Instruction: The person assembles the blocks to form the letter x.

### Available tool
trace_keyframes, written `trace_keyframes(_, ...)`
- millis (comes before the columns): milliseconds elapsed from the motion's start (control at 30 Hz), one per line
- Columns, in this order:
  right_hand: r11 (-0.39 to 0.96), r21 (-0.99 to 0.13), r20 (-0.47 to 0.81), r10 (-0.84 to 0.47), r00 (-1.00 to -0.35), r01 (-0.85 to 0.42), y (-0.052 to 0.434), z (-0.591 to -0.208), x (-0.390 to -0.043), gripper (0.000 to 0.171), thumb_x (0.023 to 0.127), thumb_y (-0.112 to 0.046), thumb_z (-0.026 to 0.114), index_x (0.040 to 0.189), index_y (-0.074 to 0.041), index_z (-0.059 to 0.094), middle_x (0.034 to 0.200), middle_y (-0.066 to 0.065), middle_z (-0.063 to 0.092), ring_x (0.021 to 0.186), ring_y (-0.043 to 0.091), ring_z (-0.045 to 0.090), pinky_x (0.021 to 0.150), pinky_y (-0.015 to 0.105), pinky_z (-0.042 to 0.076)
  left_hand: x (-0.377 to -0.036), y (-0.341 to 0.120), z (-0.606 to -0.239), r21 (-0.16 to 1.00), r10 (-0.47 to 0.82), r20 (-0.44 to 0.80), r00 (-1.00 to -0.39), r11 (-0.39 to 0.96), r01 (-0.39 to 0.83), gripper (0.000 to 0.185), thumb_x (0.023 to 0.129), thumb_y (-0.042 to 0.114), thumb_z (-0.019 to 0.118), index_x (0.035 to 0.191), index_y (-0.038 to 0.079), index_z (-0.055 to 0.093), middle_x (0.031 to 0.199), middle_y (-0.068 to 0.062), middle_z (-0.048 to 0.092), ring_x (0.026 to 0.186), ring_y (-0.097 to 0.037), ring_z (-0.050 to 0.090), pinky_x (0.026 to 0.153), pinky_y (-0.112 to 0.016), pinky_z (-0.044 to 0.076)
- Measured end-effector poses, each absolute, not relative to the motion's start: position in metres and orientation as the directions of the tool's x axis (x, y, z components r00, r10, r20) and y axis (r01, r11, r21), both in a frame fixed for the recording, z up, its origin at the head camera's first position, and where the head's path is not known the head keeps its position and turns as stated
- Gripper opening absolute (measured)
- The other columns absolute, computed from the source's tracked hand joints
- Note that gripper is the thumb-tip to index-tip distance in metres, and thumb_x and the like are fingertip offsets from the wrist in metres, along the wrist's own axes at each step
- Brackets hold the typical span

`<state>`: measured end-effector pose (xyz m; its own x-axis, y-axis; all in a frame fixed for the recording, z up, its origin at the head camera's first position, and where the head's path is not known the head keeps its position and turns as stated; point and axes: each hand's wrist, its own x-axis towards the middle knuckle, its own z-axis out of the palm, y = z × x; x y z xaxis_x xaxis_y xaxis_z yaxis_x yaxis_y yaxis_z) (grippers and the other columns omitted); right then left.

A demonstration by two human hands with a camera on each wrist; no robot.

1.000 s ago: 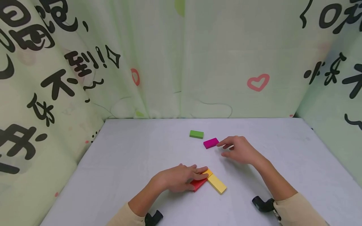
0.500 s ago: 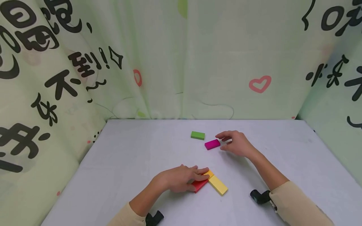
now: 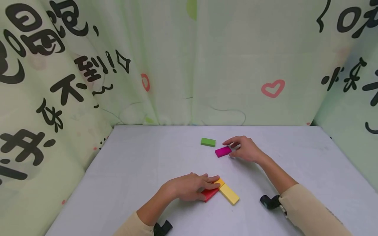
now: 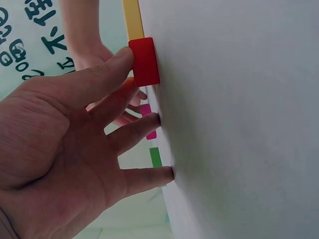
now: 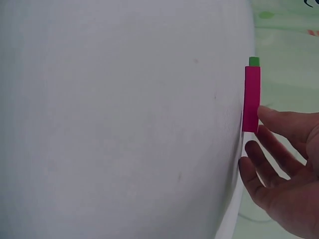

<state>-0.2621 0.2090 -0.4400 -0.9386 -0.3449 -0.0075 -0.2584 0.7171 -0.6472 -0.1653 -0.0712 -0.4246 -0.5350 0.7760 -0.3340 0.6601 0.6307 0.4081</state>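
— What do I have under the hands?

— My left hand (image 3: pixel 189 187) lies flat, fingers straight, pressing a red block (image 3: pixel 210 194) on the tabletop (image 3: pixel 138 170). A yellow block (image 3: pixel 229 194) lies just beside it, with an orange one (image 3: pixel 219 182) touching both.

— And the right hand (image 3: pixel 245 149)?

— Its fingers curl loosely at the end of a magenta block (image 3: pixel 222 151). I see fingertips touching that end, not a closed pinch. A green block (image 3: pixel 208 142) lies near, apart from it.

— Surfaces?

— All the blocks are flat, smooth, matte rectangles with sharp edges. The tabletop is a plain pale grey sheet. Printed cloth curtains (image 3: pixel 206 65) hang in folds behind.
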Motion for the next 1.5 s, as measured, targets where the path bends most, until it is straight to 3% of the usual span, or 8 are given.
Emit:
trace_keyframes(433, 0.737, -0.594, -0.017, -0.412, -0.911, -0.323, 0.200, -0.442, -0.269, 0.042, 0.086, -0.001, 0.079, 0.127, -0.010, 0.075, 0.120, 0.013, 0.071, 0.107, 0.031, 0.062, 0.082, 0.034, 0.057, -0.166, -0.071, -0.423, 0.420, 0.770, -0.344, -0.538, 0.638, 0.645, 0.065, 0.103, 0.022, 0.066, 0.160, 0.037, 0.040, 0.170, 0.019, 0.028, 0.158, -0.021, 0.032, 0.125, -0.057, 0.030)
trace_keyframes(1500, 0.781, -0.537, -0.010, -0.385, -0.923, -0.320, 0.194, -0.439, -0.273, 0.031, 0.086, -0.001, 0.080, 0.117, -0.009, 0.080, 0.117, 0.014, 0.073, 0.105, 0.029, 0.063, 0.086, 0.041, 0.058, -0.167, -0.071, -0.428, 0.431, 0.761, -0.349, -0.547, 0.649, 0.627, 0.065, 0.102, 0.022, 0.068, 0.159, 0.037, 0.042, 0.170, 0.021, 0.027, 0.157, -0.022, 0.033, 0.125, -0.058, 0.030)
